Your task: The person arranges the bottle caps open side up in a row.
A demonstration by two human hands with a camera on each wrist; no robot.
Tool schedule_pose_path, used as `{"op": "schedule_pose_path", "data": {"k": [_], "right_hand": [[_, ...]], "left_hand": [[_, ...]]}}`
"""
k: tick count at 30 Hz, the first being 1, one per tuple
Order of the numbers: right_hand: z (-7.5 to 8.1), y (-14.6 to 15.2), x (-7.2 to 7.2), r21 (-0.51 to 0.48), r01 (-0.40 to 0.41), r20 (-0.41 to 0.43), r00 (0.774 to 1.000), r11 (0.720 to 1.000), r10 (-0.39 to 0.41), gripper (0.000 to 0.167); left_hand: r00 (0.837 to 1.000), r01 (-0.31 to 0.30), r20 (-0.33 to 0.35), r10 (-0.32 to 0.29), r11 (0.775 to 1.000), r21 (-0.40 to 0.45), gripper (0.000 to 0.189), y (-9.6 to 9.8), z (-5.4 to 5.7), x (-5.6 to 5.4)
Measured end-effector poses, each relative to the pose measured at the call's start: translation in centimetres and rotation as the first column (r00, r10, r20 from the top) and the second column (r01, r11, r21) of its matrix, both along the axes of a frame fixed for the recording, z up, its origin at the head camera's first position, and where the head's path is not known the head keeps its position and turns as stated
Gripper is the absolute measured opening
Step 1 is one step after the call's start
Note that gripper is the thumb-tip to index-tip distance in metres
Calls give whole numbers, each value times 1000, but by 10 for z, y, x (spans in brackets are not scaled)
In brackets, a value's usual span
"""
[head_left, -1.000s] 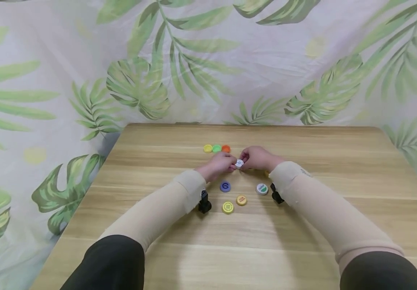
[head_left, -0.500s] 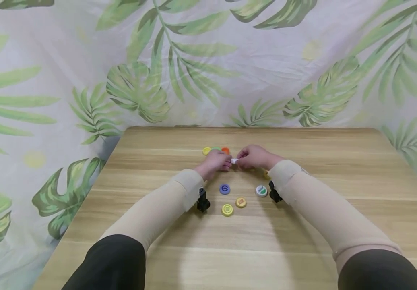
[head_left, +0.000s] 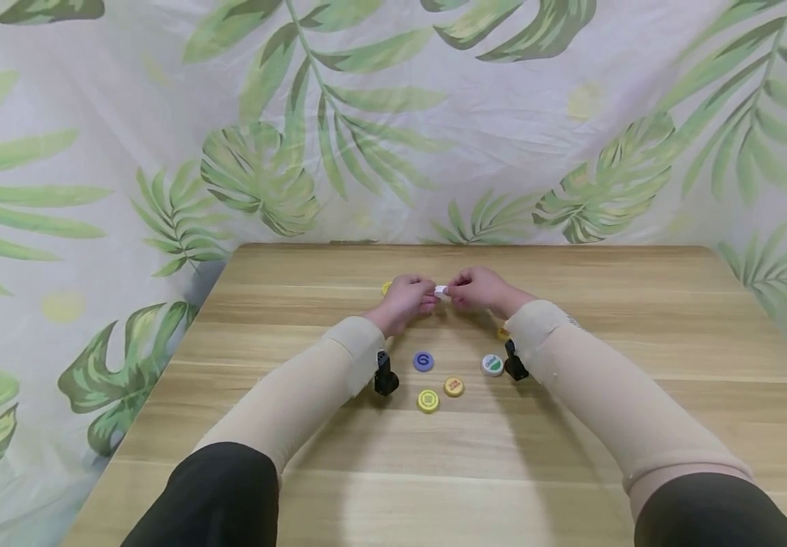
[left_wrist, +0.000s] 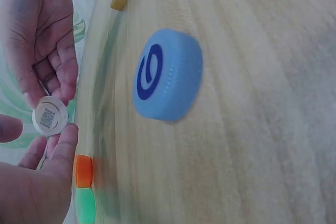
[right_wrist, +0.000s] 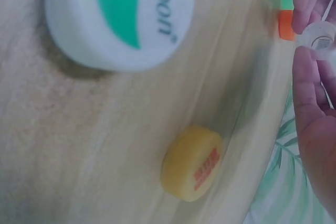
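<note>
A white bottle cap (head_left: 440,291) is held off the table between both hands. The left wrist view shows its hollow inside, with a small printed code (left_wrist: 47,118). My right hand (head_left: 481,290) pinches it at one edge between thumb and fingers. From the opposite side, my left hand (head_left: 403,298) holds its rim with the fingertips. Behind the left hand, a yellow cap (head_left: 386,288) just shows in the head view. Orange (left_wrist: 83,171) and green (left_wrist: 85,205) caps beside it appear in the left wrist view but are hidden in the head view.
Nearer on the wooden table (head_left: 544,471) lie a blue cap (head_left: 424,362), a white-and-green cap (head_left: 492,365), an orange-yellow cap (head_left: 453,387) and a yellow cap (head_left: 428,401). Another yellowish cap (head_left: 503,333) is partly behind the right wrist. A leaf-patterned cloth (head_left: 366,121) hangs behind.
Both hands have moved toward the table's far edge with the white bottle cap. It has tilted from face-up to edge-on. The left hand now covers the orange and green caps in the head view.
</note>
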State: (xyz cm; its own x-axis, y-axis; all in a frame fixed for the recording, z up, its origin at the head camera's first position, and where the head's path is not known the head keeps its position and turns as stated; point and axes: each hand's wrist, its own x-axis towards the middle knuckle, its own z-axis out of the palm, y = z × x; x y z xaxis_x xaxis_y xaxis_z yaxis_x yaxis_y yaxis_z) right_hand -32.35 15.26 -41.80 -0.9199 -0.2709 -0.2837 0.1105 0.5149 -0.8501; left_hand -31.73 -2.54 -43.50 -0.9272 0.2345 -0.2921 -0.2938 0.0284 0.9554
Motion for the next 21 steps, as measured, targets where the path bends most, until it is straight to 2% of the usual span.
{"op": "schedule_pose_path", "data": {"k": [3,8,13,21], "right_hand": [[3,-3,1,-46,40,-13,999,998,-40,25],[4,-7,1,-119,61,-43,997,991,-66,22],[1,-7,-1,-112,87,-59,994,990,-94,19],[-2,-5,-6,-114,142,-15,989,983,-145,31]], "left_hand": [[1000,-16,-15,16,1000,25,24,1,0,-1],[999,-34,-35,34,999,27,25,3,-1,-3],[999,-23,-23,23,1000,11,31,4,0,-6],[999,-46,21,46,999,29,36,9,8,-10]]}}
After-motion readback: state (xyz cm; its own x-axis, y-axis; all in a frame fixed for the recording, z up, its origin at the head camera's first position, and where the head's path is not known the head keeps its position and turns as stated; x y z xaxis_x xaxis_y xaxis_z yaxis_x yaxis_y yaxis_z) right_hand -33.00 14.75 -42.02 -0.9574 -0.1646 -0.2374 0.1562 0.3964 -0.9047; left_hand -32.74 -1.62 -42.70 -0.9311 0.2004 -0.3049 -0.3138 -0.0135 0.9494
